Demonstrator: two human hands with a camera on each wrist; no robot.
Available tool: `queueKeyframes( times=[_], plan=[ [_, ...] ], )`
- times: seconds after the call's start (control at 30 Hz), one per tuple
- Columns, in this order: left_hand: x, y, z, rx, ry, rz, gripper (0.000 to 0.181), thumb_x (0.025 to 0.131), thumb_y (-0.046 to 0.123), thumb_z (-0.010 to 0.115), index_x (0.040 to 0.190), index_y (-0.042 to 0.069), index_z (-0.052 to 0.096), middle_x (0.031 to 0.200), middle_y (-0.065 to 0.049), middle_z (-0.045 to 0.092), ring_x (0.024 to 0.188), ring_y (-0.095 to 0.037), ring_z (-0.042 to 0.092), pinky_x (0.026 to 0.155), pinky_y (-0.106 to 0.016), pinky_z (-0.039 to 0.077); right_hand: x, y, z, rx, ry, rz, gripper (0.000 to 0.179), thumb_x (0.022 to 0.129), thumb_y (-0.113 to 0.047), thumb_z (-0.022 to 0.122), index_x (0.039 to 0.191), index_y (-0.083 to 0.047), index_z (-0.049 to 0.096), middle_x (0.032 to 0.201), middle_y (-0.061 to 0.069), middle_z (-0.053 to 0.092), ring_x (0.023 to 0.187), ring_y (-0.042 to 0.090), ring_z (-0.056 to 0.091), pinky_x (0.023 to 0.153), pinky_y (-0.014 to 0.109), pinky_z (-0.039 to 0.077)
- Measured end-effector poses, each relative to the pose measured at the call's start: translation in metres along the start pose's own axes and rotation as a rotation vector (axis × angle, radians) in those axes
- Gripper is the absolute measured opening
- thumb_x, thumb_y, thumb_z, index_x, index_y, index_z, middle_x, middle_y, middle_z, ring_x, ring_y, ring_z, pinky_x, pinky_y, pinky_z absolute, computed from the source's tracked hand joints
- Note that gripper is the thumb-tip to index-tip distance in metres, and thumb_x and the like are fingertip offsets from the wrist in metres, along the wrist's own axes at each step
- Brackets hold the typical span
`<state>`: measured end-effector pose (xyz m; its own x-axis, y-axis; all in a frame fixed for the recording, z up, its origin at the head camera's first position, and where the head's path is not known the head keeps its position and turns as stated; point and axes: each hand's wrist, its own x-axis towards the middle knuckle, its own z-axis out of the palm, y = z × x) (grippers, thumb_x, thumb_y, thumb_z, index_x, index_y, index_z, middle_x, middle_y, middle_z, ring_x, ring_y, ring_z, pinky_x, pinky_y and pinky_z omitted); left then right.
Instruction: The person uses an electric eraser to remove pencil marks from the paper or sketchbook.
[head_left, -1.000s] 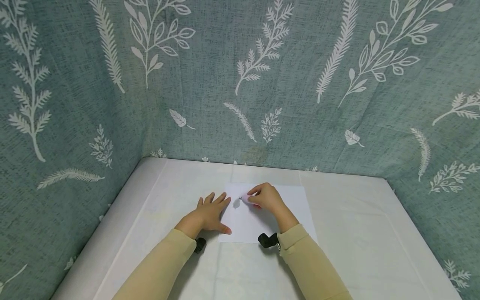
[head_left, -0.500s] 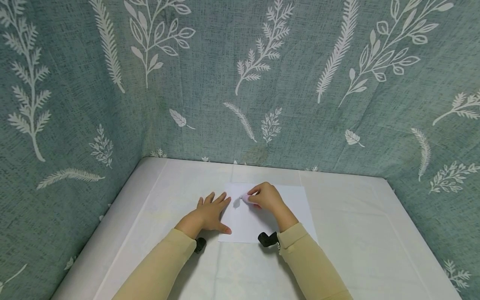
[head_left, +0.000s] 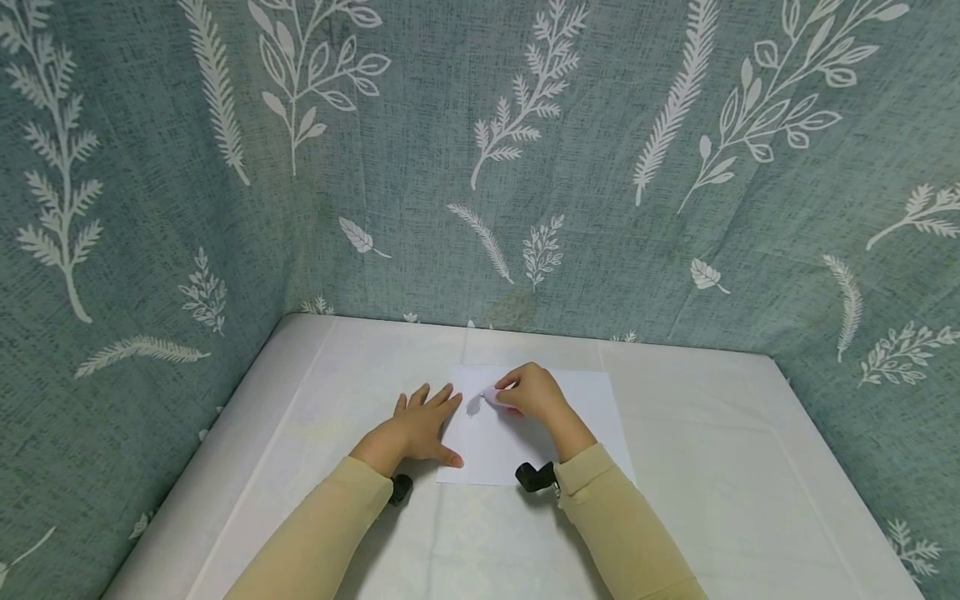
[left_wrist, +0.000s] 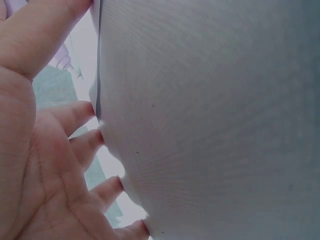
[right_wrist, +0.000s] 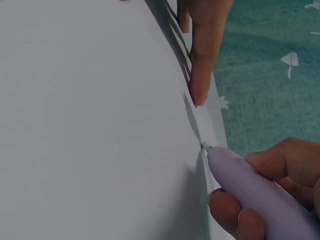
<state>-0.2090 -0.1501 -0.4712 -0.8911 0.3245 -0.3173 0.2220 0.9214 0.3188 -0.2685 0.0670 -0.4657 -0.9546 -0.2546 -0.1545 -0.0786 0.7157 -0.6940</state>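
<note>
A white sheet of paper (head_left: 480, 458) lies in front of me on the table in the head view. My left hand (head_left: 412, 433) rests on its left edge, fingers spread and thumb apart. In the left wrist view those fingertips (left_wrist: 107, 192) press down along the paper's side. A chunky lilac pen (right_wrist: 255, 190) with a thin pale tip is pinched between the thumb and fingers of my right hand (head_left: 538, 396). Its tip meets the sheet near the upper left part, right of my left fingertips. A grey shadow falls beside the tip.
The table (head_left: 712, 467) is covered with a white cloth. Green leaf-patterned curtains (head_left: 420, 208) enclose its back and sides. Black wrist cameras (head_left: 535, 478) sit below both hands at the cuffs of the beige sleeves (head_left: 622, 525).
Almost nothing differs. The pen tip shifts very slightly on the paper with the right hand; the left hand stays still.
</note>
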Motion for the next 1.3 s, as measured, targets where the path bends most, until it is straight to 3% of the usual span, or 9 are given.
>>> queueKeyframes(
  times=[0.13, 0.43, 0.67, 0.9, 1.17, 1.3],
  plan=[
    [0.0002, -0.0003, 0.0001, -0.002, 0.0, 0.003, 0.112, 0.069, 0.059, 0.084, 0.158, 0.015, 0.032, 0.166, -0.008, 0.019, 0.15, -0.046, 0.009, 0.114, -0.07, 0.008, -0.0002, 0.0004, -0.0004, 0.005, 0.02, 0.016, 0.017, 0.085, -0.023, 0.079, 0.098, -0.012, 0.081, 0.063, 0.0, 0.069, 0.053, 0.014, 0.062, 0.057, 0.029, 0.048],
    [0.0012, -0.0011, 0.0007, 0.01, -0.002, 0.006, 0.113, 0.07, 0.06, 0.084, 0.159, 0.016, 0.031, 0.167, -0.008, 0.018, 0.15, -0.046, 0.009, 0.114, -0.07, 0.008, -0.0013, -0.0035, -0.0019, 0.014, -0.029, -0.013, 0.016, 0.085, -0.02, 0.078, 0.097, -0.011, 0.081, 0.064, 0.003, 0.07, 0.054, 0.016, 0.062, 0.055, 0.028, 0.048],
    [0.0007, 0.0006, -0.0008, 0.002, -0.005, 0.0, 0.112, 0.07, 0.059, 0.084, 0.158, 0.015, 0.032, 0.166, -0.009, 0.019, 0.15, -0.046, 0.008, 0.114, -0.07, 0.008, -0.0003, -0.0021, -0.0019, 0.007, 0.008, 0.023, 0.017, 0.085, -0.02, 0.078, 0.099, -0.011, 0.081, 0.065, 0.002, 0.069, 0.055, 0.015, 0.063, 0.057, 0.029, 0.048],
    [0.0016, -0.0005, 0.0003, 0.016, -0.006, -0.001, 0.112, 0.07, 0.061, 0.083, 0.159, 0.016, 0.031, 0.167, -0.008, 0.018, 0.15, -0.045, 0.009, 0.114, -0.069, 0.008, -0.0011, -0.0055, -0.0022, 0.012, -0.036, 0.01, 0.016, 0.084, -0.02, 0.079, 0.097, -0.011, 0.081, 0.064, 0.003, 0.07, 0.057, 0.017, 0.065, 0.056, 0.028, 0.049],
    [0.002, -0.001, 0.0006, 0.014, -0.005, 0.0, 0.112, 0.07, 0.06, 0.083, 0.159, 0.016, 0.031, 0.167, -0.008, 0.018, 0.15, -0.045, 0.008, 0.114, -0.07, 0.008, 0.0, -0.0032, -0.0022, 0.001, -0.001, 0.022, 0.017, 0.085, -0.02, 0.078, 0.098, -0.011, 0.081, 0.063, 0.002, 0.069, 0.055, 0.015, 0.063, 0.057, 0.028, 0.048],
    [0.0014, -0.0004, -0.0001, 0.018, -0.006, 0.0, 0.112, 0.07, 0.061, 0.083, 0.159, 0.016, 0.031, 0.167, -0.008, 0.018, 0.15, -0.045, 0.008, 0.114, -0.07, 0.008, 0.0001, -0.005, -0.0021, 0.007, -0.03, 0.007, 0.015, 0.085, -0.019, 0.079, 0.096, -0.01, 0.081, 0.061, 0.001, 0.068, 0.053, 0.013, 0.061, 0.055, 0.027, 0.047]
  ],
)
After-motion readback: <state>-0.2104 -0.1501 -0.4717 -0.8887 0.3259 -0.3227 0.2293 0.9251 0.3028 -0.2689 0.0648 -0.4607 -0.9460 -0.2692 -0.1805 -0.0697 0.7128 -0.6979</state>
